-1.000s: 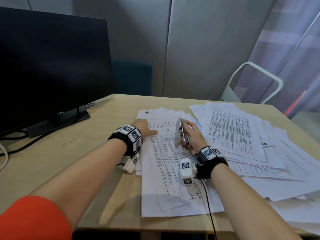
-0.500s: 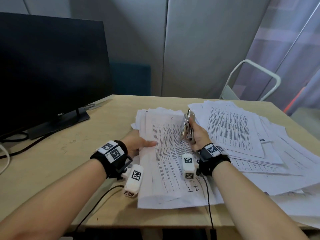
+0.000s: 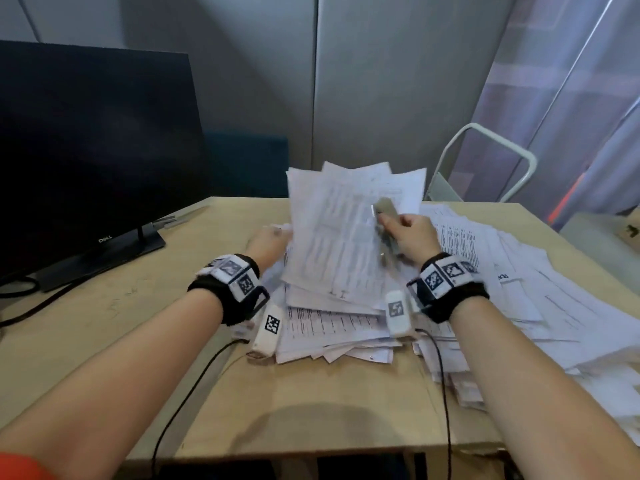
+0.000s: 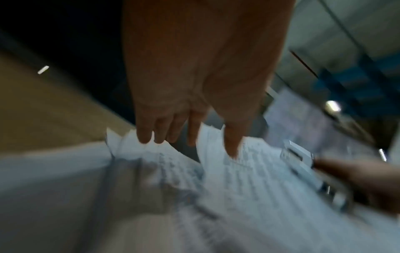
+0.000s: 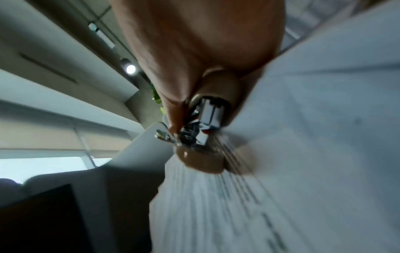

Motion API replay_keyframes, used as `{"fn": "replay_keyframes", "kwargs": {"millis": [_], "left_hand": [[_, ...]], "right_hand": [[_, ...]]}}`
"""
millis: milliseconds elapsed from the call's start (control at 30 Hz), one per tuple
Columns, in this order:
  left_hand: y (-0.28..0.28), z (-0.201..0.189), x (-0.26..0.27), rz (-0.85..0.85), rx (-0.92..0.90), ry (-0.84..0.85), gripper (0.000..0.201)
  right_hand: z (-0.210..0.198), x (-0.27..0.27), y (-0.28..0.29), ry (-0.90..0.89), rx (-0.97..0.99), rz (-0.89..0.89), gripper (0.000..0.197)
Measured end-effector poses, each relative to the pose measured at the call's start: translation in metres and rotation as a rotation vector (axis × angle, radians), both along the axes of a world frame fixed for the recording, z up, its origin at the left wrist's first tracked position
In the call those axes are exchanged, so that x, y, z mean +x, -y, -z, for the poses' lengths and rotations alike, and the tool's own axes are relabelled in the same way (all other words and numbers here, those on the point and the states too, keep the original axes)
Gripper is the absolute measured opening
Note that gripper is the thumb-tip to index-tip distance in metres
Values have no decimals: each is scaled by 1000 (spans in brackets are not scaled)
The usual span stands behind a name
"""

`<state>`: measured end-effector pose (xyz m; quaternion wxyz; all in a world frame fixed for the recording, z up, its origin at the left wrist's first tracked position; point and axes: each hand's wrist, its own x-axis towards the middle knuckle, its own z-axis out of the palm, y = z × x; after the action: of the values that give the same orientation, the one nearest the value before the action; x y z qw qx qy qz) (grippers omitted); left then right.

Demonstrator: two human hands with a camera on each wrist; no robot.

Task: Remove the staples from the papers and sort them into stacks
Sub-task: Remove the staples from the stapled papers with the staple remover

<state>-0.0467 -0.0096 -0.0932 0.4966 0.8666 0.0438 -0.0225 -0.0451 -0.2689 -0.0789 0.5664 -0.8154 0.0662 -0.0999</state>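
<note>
Hands lifting thin printed sheets point(image 3: 341, 233) above flat stacks point(image 3: 346, 336) on wooden desk point(image 3: 104, 327): left hand point(image 3: 268, 245) pinching left edge, right hand point(image 3: 410, 237) clutching shiny metal staple remover point(image 3: 384, 211) against them.

Head view: lifted sheets point(image 3: 346, 233) smeared by motion, print unreadable. Left hand point(image 3: 268, 244) blurred, its fingertips hidden behind the sheets' edge. Metal tool point(image 3: 384, 230) in right hand point(image 3: 410, 233) partly covered by the fingers; its type cannot be told. Staples too small to be seen. Monitor point(image 3: 86, 150) cut off by the left edge. Spread papers point(image 3: 554, 306) cut off at the right edge. Left wrist view: heavily blurred throughout. Right wrist view: tool point(image 5: 201, 126) seen end-on only, sheets point(image 5: 238, 205) streaked.
</note>
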Motion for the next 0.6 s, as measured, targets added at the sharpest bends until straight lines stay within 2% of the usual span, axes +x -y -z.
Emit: {"fn": "replay_keyframes", "kwargs": {"millis": [33,67,100,167,300,367,433,500,600], "left_hand": [[4,5,-4,172,291,-58,39],[9,11,-9,337,541,-117,60],[12,15,-16,463,707,-170,75],[18,20,-28,596,856,-189,82],[10,30,-45,667,838,-176,86],[9,36,-61,686,820,-120,86],[9,38,-70,684,790,-53,79],[8,32,-61,662,737,-46,69],[5,27,-34,489,785,-87,82]], "right_hand": [[-3,3,12,-35,-102,53,36],[-4,8,27,-87,-181,94,38],[-3,9,43,-132,-245,129,43],[1,10,72,-189,-351,211,49],[9,-2,116,-331,-568,328,46],[10,-5,127,-413,-644,378,51],[10,-4,124,-453,-836,426,57],[0,-7,102,-299,-890,385,48],[-15,-10,54,-87,-651,144,33]]}}
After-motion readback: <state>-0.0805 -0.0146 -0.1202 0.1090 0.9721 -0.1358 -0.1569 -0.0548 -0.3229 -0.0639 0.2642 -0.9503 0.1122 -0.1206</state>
